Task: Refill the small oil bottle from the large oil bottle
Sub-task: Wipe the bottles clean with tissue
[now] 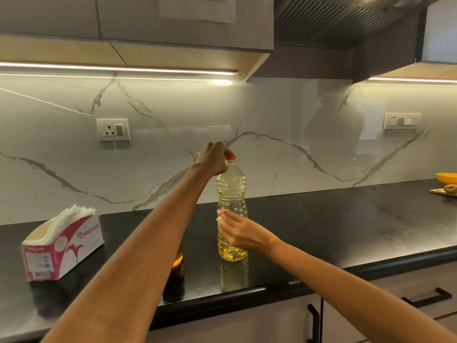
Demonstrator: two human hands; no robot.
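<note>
The large oil bottle (pixel 231 191) stands upright on the black counter (pixel 321 226), clear plastic with pale yellow oil and a red cap (pixel 230 157). My left hand (pixel 213 159) reaches over from the left and its fingers close on the red cap. My right hand (pixel 241 232) wraps the bottle's lower body from the right side. The small oil bottle (pixel 177 258) holds amber oil; it sits just left of the large one and my left forearm hides most of it.
A tissue box (pixel 61 246) with white tissues lies at the left of the counter. A yellow bowl (pixel 447 178) and a cutting board (pixel 444 191) sit at the far right. Drawer handles (pixel 425 297) are below the counter edge. A wall socket (pixel 113 129) is on the marble backsplash.
</note>
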